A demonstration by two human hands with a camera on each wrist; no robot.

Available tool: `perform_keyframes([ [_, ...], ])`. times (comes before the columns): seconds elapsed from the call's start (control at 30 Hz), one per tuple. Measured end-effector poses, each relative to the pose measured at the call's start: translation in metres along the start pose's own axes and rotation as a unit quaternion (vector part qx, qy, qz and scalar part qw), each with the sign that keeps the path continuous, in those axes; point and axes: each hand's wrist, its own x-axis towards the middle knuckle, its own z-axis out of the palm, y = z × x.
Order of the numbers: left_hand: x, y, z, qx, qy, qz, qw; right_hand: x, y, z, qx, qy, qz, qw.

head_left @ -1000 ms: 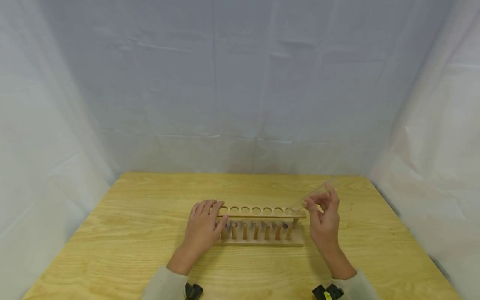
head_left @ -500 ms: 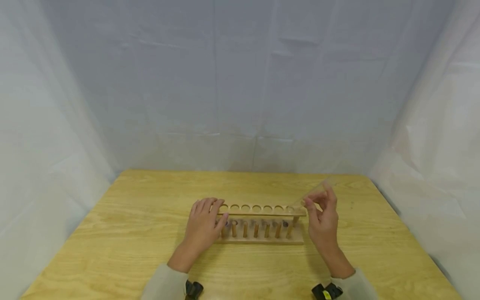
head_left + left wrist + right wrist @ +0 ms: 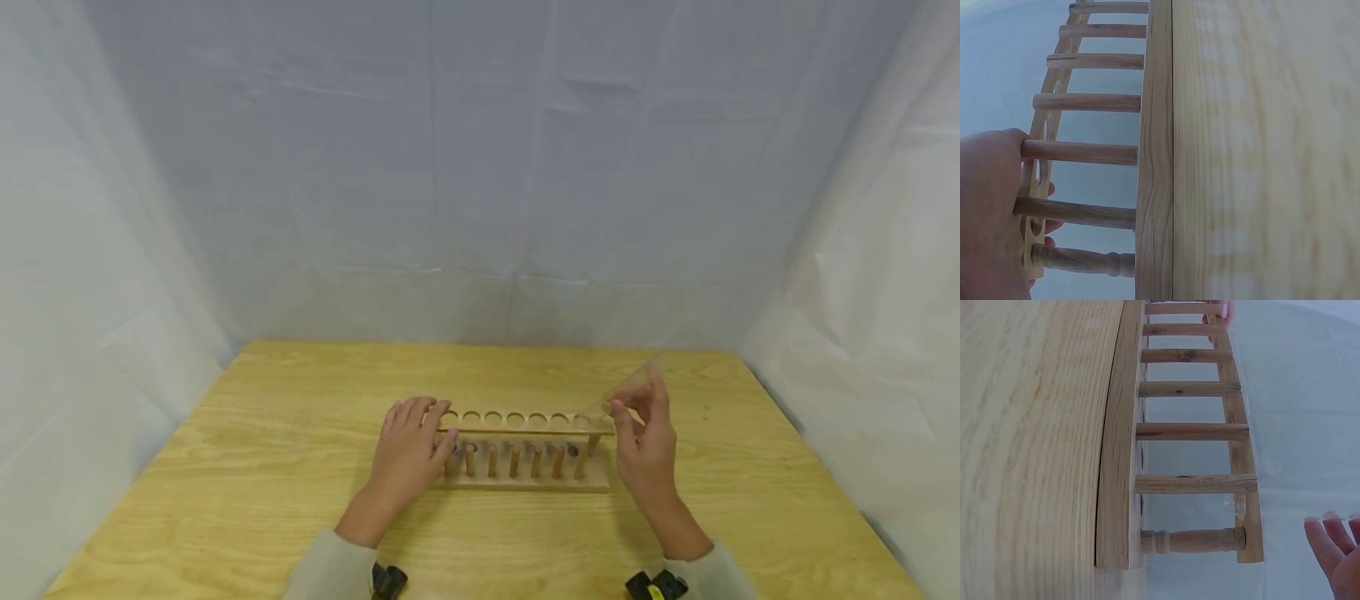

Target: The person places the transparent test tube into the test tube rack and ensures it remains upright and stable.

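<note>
A wooden test-tube rack point(image 3: 525, 482) stands in the middle of the table, with a row of round holes in its top board and pegs below. My left hand point(image 3: 420, 433) grips the rack's left end, fingers on the top board and thumb under it. In the left wrist view the same hand point(image 3: 991, 206) wraps the top board of the rack point(image 3: 1154, 125). My right hand point(image 3: 633, 406) pinches a clear glass test tube point(image 3: 639, 377). The tube is tilted up to the right, its lower end at the rightmost hole. Its glass tip point(image 3: 1235, 505) shows at the rack point(image 3: 1119, 456).
The light wooden table point(image 3: 262, 467) is bare around the rack. White cloth walls point(image 3: 480, 208) close in the back and both sides, near the table's edges. The other holes in the rack hold no tubes.
Almost nothing has moved. My right hand's fingers have drawn a little closer round the tilted tube, and my left hand stays on the rack's left end.
</note>
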Motion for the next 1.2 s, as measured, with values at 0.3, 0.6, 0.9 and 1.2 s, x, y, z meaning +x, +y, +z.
perform_keyframes([
  [0.3, -0.001, 0.001, 0.002, -0.004, -0.004, -0.006, 1.0000, 0.006, -0.018, 0.000, 0.012, -0.009, -0.002, 1.000],
  [0.6, -0.001, 0.001, 0.002, -0.006, -0.005, -0.012, 0.9999, 0.004, -0.008, 0.000, 0.006, -0.010, -0.010, 1.000],
  [0.9, -0.001, 0.001, 0.001, -0.003, -0.005, -0.015, 0.9999, 0.002, -0.009, -0.001, 0.006, -0.017, 0.025, 1.000],
  [1.2, -0.001, 0.001, 0.001, -0.002, -0.008, -0.017, 0.9998, 0.003, -0.014, -0.001, -0.009, -0.020, 0.010, 1.000],
])
